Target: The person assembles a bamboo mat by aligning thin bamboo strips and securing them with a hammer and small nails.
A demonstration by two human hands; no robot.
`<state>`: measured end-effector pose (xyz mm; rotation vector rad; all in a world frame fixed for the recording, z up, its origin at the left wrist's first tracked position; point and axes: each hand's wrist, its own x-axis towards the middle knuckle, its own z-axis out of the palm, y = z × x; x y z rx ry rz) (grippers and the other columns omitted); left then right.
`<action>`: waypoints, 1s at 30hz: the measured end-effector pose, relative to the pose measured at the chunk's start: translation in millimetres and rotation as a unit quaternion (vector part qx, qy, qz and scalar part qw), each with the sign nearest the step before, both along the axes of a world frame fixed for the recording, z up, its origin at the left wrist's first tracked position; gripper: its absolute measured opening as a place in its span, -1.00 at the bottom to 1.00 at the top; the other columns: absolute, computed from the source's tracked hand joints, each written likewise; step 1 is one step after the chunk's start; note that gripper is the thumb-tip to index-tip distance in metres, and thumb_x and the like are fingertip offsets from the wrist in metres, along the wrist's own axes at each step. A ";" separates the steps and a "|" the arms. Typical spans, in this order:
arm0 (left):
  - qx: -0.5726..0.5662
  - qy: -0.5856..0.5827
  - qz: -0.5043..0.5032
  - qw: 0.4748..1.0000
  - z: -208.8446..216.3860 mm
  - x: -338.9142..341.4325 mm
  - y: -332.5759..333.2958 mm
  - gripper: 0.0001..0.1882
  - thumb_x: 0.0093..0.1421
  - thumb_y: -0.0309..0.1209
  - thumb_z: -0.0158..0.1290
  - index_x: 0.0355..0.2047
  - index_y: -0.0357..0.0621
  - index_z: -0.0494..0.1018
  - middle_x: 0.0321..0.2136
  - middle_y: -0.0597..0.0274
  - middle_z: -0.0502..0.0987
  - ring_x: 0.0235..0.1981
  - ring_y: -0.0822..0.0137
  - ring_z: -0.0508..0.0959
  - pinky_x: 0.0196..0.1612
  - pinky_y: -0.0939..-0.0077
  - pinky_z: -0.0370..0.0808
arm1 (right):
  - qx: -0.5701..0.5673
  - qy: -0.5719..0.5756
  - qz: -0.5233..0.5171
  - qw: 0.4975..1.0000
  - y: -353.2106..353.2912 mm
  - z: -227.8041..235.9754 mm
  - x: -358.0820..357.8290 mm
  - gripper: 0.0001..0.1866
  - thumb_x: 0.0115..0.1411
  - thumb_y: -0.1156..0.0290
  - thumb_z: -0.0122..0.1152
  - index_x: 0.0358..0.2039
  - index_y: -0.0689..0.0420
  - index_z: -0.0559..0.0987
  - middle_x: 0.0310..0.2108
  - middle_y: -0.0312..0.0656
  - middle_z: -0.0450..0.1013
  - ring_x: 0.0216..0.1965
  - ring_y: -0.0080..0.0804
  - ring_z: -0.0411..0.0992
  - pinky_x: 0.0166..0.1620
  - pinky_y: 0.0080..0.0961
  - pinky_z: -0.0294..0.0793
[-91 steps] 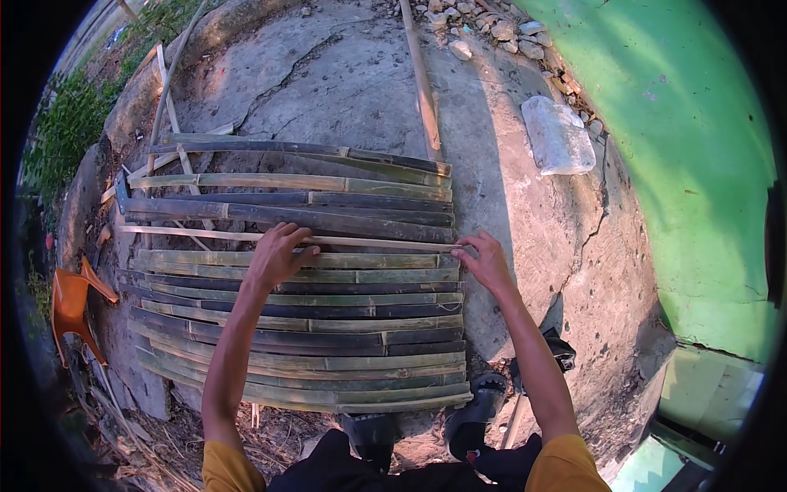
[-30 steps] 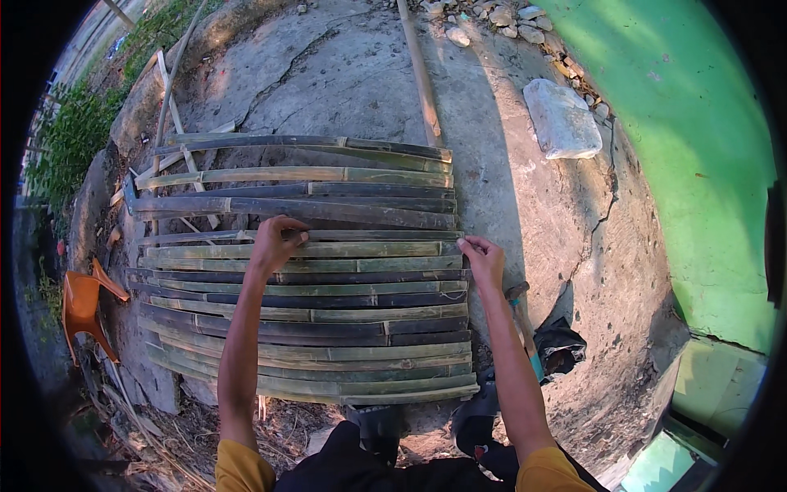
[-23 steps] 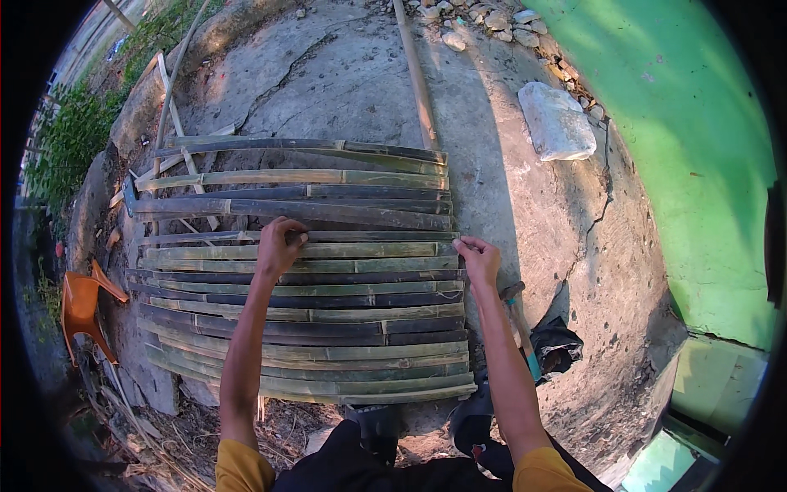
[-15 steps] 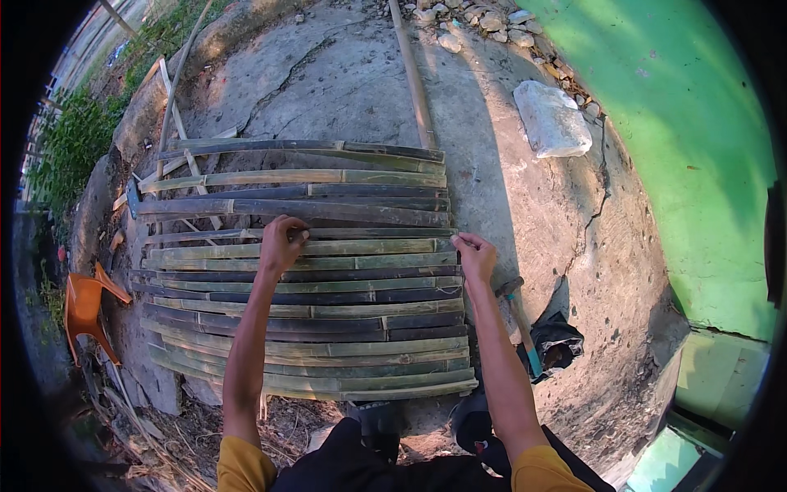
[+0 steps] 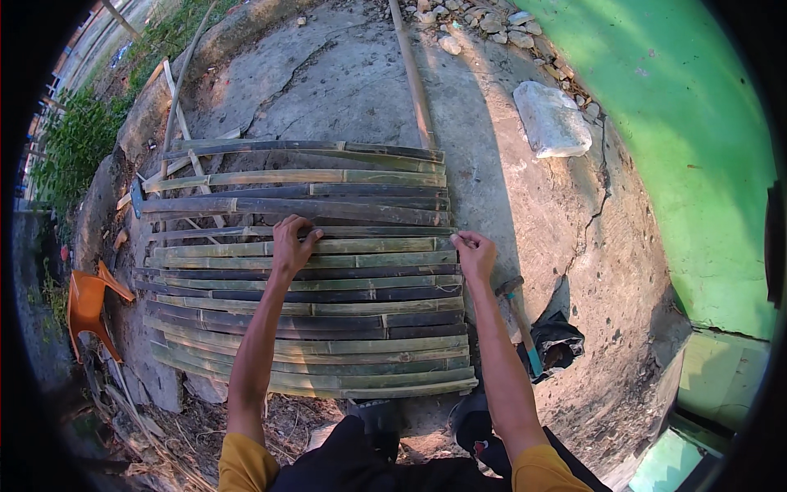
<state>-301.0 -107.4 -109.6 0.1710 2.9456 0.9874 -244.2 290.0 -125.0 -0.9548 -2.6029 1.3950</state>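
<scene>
Many split bamboo slats, green, tan and dark, lie side by side across the ground before me. My left hand is bent over a narrow dark bamboo strip near its middle, fingers curled on it and thumb a little apart. At the strip's right end, my right hand has thumb and forefinger pinched on the tip. A thin loop of wire or string shows at a slat's right end below this hand. Just right of the slats lies a hammer with a teal grip.
A black plastic bag sits beside the hammer. Left of the slats are an orange plastic chair and a saw-like blue tool. A long pole lies beyond, with a white wrapped package near the green wall.
My left hand has slid a little to the right along the strip, and its thumb has moved away from the fingers. The right hand stays at the strip's end.
</scene>
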 end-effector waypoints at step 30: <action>0.005 0.076 -0.036 0.996 -3.1 16.9 9.5 -0.74 0.26 -0.19 0.21 -0.24 -0.12 0.53 -0.26 0.17 0.57 -0.10 0.07 0.52 0.12 0.17 0.27 | -0.012 -0.074 0.103 0.992 31.7 3.2 -11.2 -0.66 0.10 0.29 0.47 -0.18 0.25 0.73 -0.46 -0.19 0.60 -0.43 -0.43 0.49 -0.27 -0.42 0.46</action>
